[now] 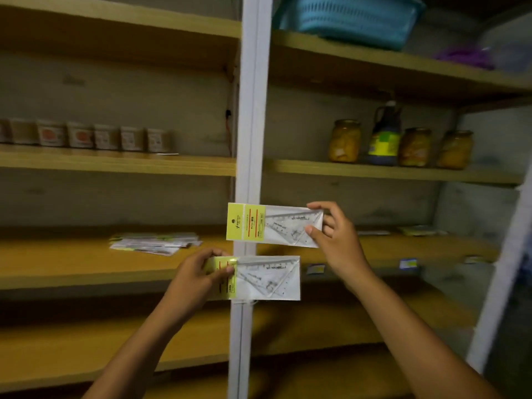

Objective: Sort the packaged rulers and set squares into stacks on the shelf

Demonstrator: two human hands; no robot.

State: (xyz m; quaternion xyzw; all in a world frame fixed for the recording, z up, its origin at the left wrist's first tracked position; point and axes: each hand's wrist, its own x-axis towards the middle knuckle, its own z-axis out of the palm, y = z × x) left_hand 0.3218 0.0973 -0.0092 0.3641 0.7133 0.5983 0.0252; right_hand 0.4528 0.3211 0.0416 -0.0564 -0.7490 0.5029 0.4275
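Wooden shelf [86, 272] runs behind and below both hands, split by a white upright post [253, 110]. Up and right of the right hand: blue plastic basket [354, 18], contents not visible from this angle. Closer above the same hand, glass jars [345, 141] with yellowish preserved pieces inside, a dark bottle [385, 136] among them.

Left of the left hand, on the shelf: a loose stack of packets [155, 243], probably more rulers or set squares; blur prevents a firm call.

Right hand [336, 234] pinches the clear end of the upper set-square packet [273, 224], thumb below, fingers on the top edge. Left hand [198, 272] grips the yellow card end of the lower set-square packet [259, 277], thumb across the header. Both packets held in the air before the post, apart from each other.

Handling, judged: light, flat, stiff plastic inside a slick sleeve; likely to slide. The card header looks the surer hold.
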